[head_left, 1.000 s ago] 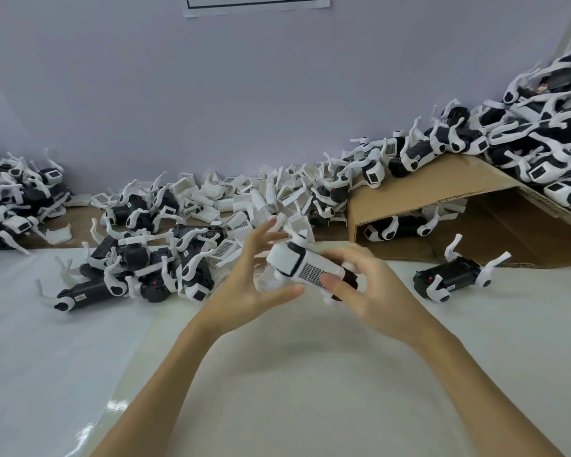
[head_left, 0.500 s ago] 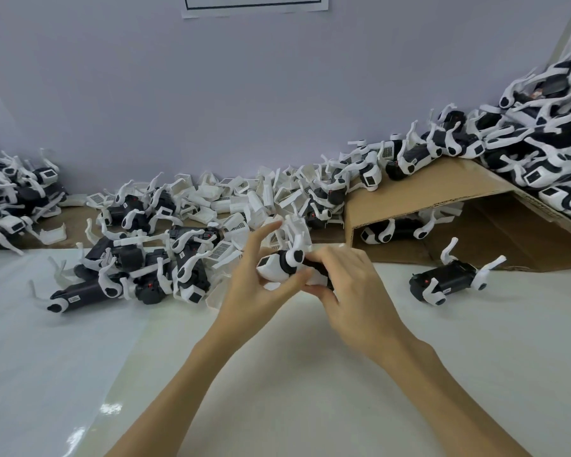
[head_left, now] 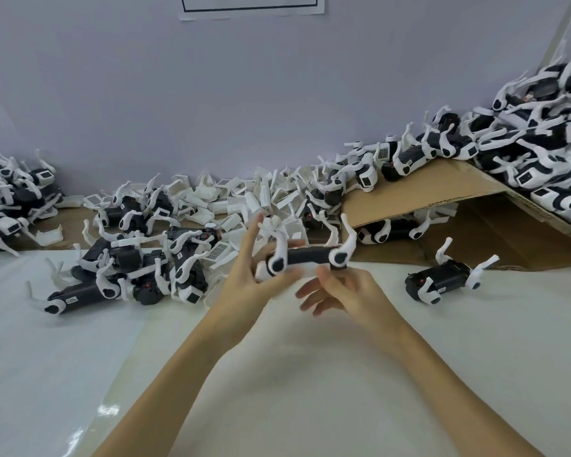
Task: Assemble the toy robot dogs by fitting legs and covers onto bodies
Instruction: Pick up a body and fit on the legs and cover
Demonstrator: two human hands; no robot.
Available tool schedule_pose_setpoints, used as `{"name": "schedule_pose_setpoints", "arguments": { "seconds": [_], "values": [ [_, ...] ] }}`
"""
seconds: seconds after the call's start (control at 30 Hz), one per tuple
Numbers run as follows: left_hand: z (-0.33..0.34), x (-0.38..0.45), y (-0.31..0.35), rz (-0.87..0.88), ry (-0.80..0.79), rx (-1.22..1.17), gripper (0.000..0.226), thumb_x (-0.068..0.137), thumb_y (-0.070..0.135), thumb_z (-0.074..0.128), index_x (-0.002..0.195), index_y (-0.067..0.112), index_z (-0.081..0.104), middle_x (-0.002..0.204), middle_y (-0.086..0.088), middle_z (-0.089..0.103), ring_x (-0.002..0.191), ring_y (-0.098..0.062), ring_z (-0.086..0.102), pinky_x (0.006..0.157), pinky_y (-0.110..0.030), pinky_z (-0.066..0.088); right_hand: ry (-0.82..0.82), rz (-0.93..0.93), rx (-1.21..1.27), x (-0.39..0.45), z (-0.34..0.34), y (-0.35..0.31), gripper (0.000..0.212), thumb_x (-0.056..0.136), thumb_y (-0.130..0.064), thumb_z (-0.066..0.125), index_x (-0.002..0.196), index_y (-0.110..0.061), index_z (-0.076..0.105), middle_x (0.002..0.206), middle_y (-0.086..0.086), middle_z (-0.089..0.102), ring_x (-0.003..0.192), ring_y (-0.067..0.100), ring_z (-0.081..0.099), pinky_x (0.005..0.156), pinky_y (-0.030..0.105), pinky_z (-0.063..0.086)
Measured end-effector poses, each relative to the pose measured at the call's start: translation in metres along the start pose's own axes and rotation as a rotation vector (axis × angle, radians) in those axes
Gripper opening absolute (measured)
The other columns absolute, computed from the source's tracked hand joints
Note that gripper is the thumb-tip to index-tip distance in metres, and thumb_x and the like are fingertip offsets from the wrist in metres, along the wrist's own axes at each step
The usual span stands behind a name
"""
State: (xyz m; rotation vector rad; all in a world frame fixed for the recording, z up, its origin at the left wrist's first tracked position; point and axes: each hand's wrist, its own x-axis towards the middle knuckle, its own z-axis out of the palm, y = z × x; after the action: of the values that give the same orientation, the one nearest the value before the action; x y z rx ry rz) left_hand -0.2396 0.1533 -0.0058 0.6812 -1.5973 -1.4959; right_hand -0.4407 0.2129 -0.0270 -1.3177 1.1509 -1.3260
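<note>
Black toy dog body (head_left: 309,255) with white legs (head_left: 345,245), brown cardboard (head_left: 419,189), white bench (head_left: 310,374), pale lilac wall (head_left: 244,94), white covers (head_left: 225,202)
</note>
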Motion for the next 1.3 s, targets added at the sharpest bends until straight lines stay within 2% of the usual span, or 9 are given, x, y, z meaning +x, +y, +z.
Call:
{"name": "schedule_pose_setpoints", "arguments": {
  "seconds": [0.17, 0.33, 0.5, 0.63, 0.73, 0.87, 0.93, 1.07, 1.3],
  "values": [
    [-0.008, 0.001, 0.008, 0.144, -0.067, 0.51, 0.064, 0.091, 0.019, 0.085, 0.14, 0.033, 0.048, 0.158, 0.015, 0.044, 0.143, -0.001, 0.048, 0.116, -0.03, 0.045, -0.039, 0.007, 0.246, 0.001, 0.005, 0.003, 0.035, 0.101, -0.027, 0.068, 0.103, 0.007, 0.065, 0.089, 0.019, 0.066, 0.074, 0.026, 0.061, 0.064, 0.029, 0.051],
    [-0.016, -0.002, 0.008, -0.126, -0.204, 0.126, 0.067, 0.091, 0.045, 0.078, 0.149, 0.029, 0.049, 0.134, -0.012, 0.066, 0.102, -0.033, 0.075, 0.087, -0.035, 0.059, 0.019, 0.018, 0.271, 0.002, 0.002, 0.007, 0.042, 0.096, -0.02, 0.069, 0.115, 0.014, 0.057, 0.092, 0.021, 0.068, 0.079, 0.03, 0.066, 0.07, 0.031, 0.055],
    [-0.022, 0.004, 0.005, -0.012, -0.109, 0.123, 0.056, 0.097, 0.044, 0.071, 0.15, 0.034, 0.054, 0.132, -0.009, 0.069, 0.101, -0.024, 0.068, 0.088, -0.037, 0.053, -0.261, 0.081, 0.564, 0.0, -0.014, -0.008, 0.047, 0.099, 0.006, 0.05, 0.146, 0.007, 0.05, 0.138, 0.035, 0.059, 0.13, 0.045, 0.06, 0.103, 0.037, 0.054],
    [-0.031, 0.007, 0.005, 0.101, -0.085, 0.311, 0.071, 0.084, 0.033, 0.091, 0.147, 0.036, 0.058, 0.137, -0.002, 0.063, 0.107, -0.02, 0.069, 0.098, -0.03, 0.054, -0.387, 0.258, 0.968, -0.003, -0.016, -0.021, 0.067, 0.101, -0.028, 0.049, 0.158, 0.003, 0.034, 0.157, 0.037, 0.038, 0.143, 0.055, 0.042, 0.109, 0.048, 0.049],
    [-0.033, 0.005, 0.005, 0.084, -0.202, 0.349, 0.081, 0.08, 0.041, 0.093, 0.151, 0.038, 0.054, 0.147, -0.002, 0.052, 0.11, -0.025, 0.058, 0.105, -0.032, 0.047, -0.202, 0.308, 0.676, -0.001, -0.005, -0.02, 0.072, 0.098, -0.059, 0.057, 0.143, -0.002, 0.06, 0.135, 0.029, 0.063, 0.113, 0.038, 0.068, 0.085, 0.035, 0.06],
    [-0.026, 0.004, -0.002, 0.03, -0.146, 0.209, 0.067, 0.094, 0.046, 0.073, 0.156, 0.047, 0.046, 0.146, 0.012, 0.059, 0.128, -0.015, 0.061, 0.112, -0.036, 0.047, -0.056, 0.18, 0.455, 0.001, 0.004, -0.013, 0.053, 0.097, -0.042, 0.061, 0.128, 0.001, 0.066, 0.103, 0.027, 0.07, 0.081, 0.026, 0.068, 0.071, 0.031, 0.059],
    [-0.022, 0.006, -0.004, -0.039, -0.033, 0.16, 0.063, 0.094, 0.065, 0.069, 0.152, 0.053, 0.048, 0.131, 0.001, 0.071, 0.127, -0.027, 0.066, 0.117, -0.055, 0.044, -0.048, 0.115, 0.36, 0.0, 0.004, -0.012, 0.046, 0.099, -0.037, 0.063, 0.13, -0.003, 0.066, 0.105, 0.028, 0.071, 0.082, 0.027, 0.068, 0.073, 0.031, 0.058],
    [-0.022, 0.006, -0.006, -0.11, 0.001, 0.086, 0.057, 0.098, 0.067, 0.064, 0.136, 0.025, 0.066, 0.119, -0.014, 0.077, 0.111, -0.036, 0.074, 0.112, -0.064, 0.047, -0.035, 0.029, 0.174, 0.0, 0.008, -0.011, 0.046, 0.097, -0.038, 0.061, 0.137, -0.016, 0.063, 0.12, 0.022, 0.072, 0.099, 0.033, 0.074, 0.084, 0.04, 0.059],
    [-0.02, 0.001, 0.001, 0.16, 0.037, 0.288, 0.045, 0.097, 0.05, 0.069, 0.138, 0.032, 0.065, 0.13, 0.0, 0.072, 0.124, -0.024, 0.066, 0.11, -0.044, 0.05, -0.033, -0.066, -0.377, -0.003, 0.006, -0.005, 0.06, 0.095, -0.029, 0.077, 0.146, -0.042, 0.048, 0.134, -0.027, 0.063, 0.129, -0.003, 0.057, 0.108, 0.018, 0.047]
  ]
}}
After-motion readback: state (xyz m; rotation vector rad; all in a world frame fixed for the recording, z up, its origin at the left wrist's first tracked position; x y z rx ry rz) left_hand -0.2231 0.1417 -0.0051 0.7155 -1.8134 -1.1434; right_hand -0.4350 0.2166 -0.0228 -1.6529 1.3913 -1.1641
